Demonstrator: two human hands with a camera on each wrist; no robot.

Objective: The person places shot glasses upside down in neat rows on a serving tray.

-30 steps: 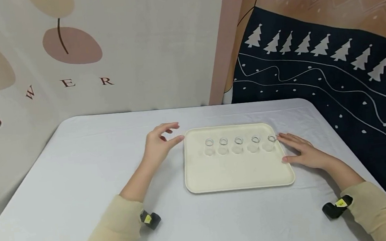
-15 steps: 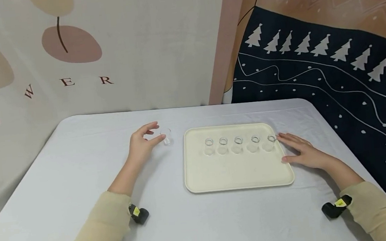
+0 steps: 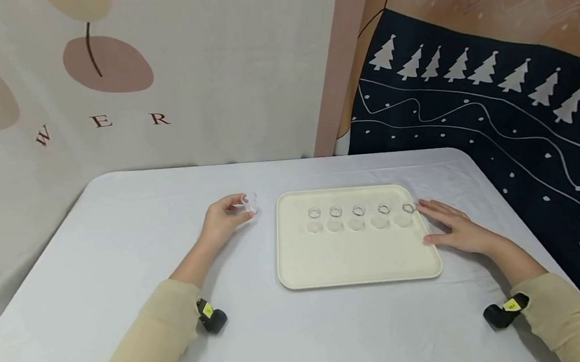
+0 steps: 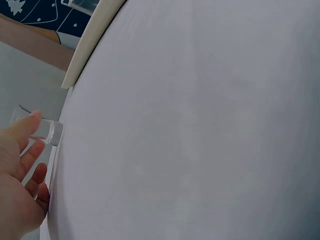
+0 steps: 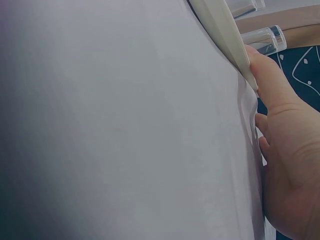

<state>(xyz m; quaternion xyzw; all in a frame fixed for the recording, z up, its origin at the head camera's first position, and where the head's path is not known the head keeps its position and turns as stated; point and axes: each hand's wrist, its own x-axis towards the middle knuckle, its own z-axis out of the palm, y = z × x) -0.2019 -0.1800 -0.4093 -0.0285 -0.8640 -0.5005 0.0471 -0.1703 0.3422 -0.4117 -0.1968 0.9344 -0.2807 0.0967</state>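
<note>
My left hand (image 3: 220, 221) pinches a small clear glass (image 3: 251, 203) between thumb and fingers, left of the tray. In the left wrist view this glass (image 4: 52, 132) stands upright, its thick base at the white tablecloth and the thumb across its side. The cream tray (image 3: 355, 262) carries a row of several similar clear glasses (image 3: 358, 211) along its far half. My right hand (image 3: 454, 229) rests at the tray's right edge with fingers stretched out, fingertips close to the last glass (image 3: 408, 209). The right wrist view shows the thumb (image 5: 272, 80) along the tray's rim (image 5: 227, 37).
A white cloth covers the table (image 3: 337, 339). Behind it hangs a pale printed curtain (image 3: 239, 92), with a dark tree-patterned cloth (image 3: 471, 105) to the right. Each wrist wears a small black camera, such as the left one (image 3: 213, 316).
The left hand has moved left from beside the tray's corner, uncovering the separate glass, then come back slightly and closed its thumb and fingers on it. The right hand and tray have stayed put.
</note>
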